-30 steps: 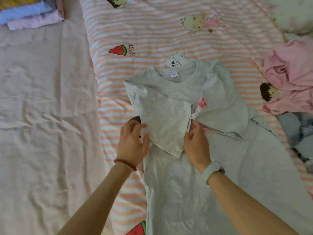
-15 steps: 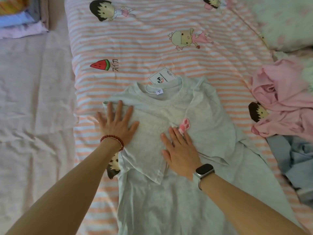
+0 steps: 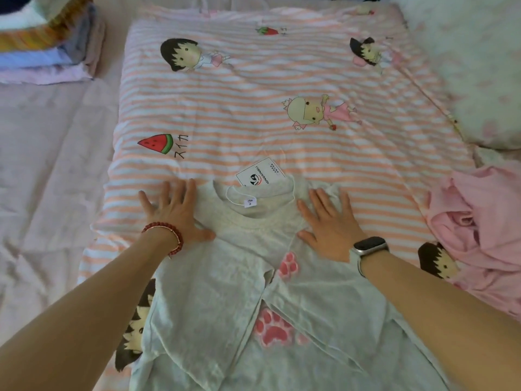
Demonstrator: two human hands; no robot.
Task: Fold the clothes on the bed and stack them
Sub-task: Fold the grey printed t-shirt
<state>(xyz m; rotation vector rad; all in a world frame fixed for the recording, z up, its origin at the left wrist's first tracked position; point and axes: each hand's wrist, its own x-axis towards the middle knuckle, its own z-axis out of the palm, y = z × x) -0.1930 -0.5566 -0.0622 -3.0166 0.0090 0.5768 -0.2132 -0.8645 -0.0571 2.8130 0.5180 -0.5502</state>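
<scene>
I had both sleeves of the grey shirt (image 3: 225, 300) folded in at six o'clock, left hand (image 3: 174, 213) and right hand (image 3: 329, 224) pressing flat, fingers spread. Folded stack (image 3: 48, 52) waited at ten; pink clothes (image 3: 479, 221) at three remained.

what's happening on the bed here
A person is partway through folding a light grey t-shirt with pink paw prints, spread on a striped cartoon quilt. Both sleeves are folded in over the front. The left hand and right hand press flat on the shoulders either side of the collar, where a paper tag sticks out. A stack of folded clothes sits at far left; a crumpled pink garment waits at the right.
</scene>
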